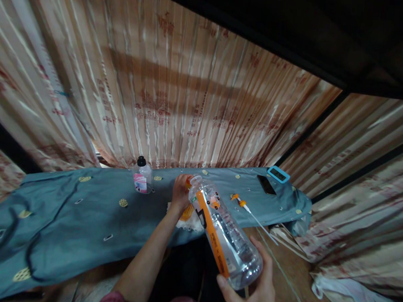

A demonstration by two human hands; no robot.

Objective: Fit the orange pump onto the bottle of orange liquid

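Observation:
My right hand (260,282) grips the base of a large clear plastic bottle (239,241) with an orange and white label. The bottle is tilted, its base towards me and its uncapped-looking neck low beside my left hand (179,192). Closed around the upper part of an orange bottle (187,212), my left hand holds it on the table; the large bottle partly hides it. Whether the two mouths touch, I cannot tell. Under the orange bottle lies a white cloth or tissue (193,224). To the right rests a pump top (241,201) with an orange head and long white tube.
A clear bottle with black cap and pink label (142,177) stands at the left on the blue-green covered table (95,208). A dark phone (266,185) and a blue-framed digital clock (278,174) lie at the right. Curtains (178,78) hang behind. The pump tube overhangs the front edge.

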